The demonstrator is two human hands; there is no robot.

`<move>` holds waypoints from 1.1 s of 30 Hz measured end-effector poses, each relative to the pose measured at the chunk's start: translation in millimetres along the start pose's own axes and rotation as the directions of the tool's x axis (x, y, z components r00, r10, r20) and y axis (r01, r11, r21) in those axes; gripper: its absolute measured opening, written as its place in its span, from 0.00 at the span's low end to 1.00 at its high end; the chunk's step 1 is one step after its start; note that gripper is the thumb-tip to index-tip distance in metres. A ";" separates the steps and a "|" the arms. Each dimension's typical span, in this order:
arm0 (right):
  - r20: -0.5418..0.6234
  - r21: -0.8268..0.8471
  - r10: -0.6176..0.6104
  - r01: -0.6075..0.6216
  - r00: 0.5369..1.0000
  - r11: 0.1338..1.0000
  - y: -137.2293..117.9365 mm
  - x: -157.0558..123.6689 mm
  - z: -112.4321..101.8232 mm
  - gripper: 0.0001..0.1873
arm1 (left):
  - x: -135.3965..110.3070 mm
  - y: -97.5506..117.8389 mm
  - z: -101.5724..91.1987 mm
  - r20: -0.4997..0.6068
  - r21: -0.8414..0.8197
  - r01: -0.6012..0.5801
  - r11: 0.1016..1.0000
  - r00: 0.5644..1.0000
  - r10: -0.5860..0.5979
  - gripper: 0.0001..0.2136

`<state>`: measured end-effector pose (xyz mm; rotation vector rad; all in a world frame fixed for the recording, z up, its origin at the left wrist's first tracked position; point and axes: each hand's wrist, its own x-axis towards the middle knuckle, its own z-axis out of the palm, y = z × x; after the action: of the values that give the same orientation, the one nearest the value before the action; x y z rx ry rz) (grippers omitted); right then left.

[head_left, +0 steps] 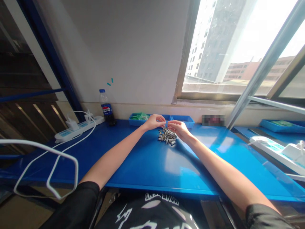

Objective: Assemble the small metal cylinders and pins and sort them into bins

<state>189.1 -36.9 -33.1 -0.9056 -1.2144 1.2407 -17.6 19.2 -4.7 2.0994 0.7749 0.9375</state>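
A small heap of metal parts [167, 137] lies on the blue table, short silvery cylinders among thin pin-like pieces. Just above its back left side is my left hand [155, 121], thumb and fingertips pinched together. My right hand [178, 128] is over the heap's right side, its fingers also closed at the tips and pointing toward the left hand. The two sets of fingertips nearly meet. Whatever is between them is too small to make out. Behind the hands stands a blue divided tray [190, 121], with a green plastic packet [140, 116] in its left part.
At the back left, a cola bottle [106, 109] stands near a white power strip [78, 128] with a looping cable [76, 162]. Another power strip [276, 149] and a blue tray [281, 126] are at right. A metal post [252, 76] rises beside the window.
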 end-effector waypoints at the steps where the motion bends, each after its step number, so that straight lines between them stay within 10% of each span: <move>1: -0.049 -0.006 -0.023 0.023 0.999 1.000 0.8 1.2 -1.8 0.16 | -0.1 -1.6 -0.8 -0.015 0.080 0.003 0.997 1.000 -0.002 0.11; 9: -0.303 -0.073 -0.129 0.113 0.944 0.991 6.3 12.2 -22.8 0.17 | -3.2 -20.9 -2.7 0.134 0.399 -0.089 0.913 0.990 0.038 0.08; 33: -0.292 -0.187 -0.090 0.035 0.952 0.982 4.8 7.5 -19.4 0.14 | -13.2 -10.8 5.8 0.209 0.624 -0.140 0.769 0.978 0.008 0.07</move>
<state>206.6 -26.6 -39.9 -1.1349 -1.1124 0.9127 -22.9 13.7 -21.0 2.7808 1.0108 0.5191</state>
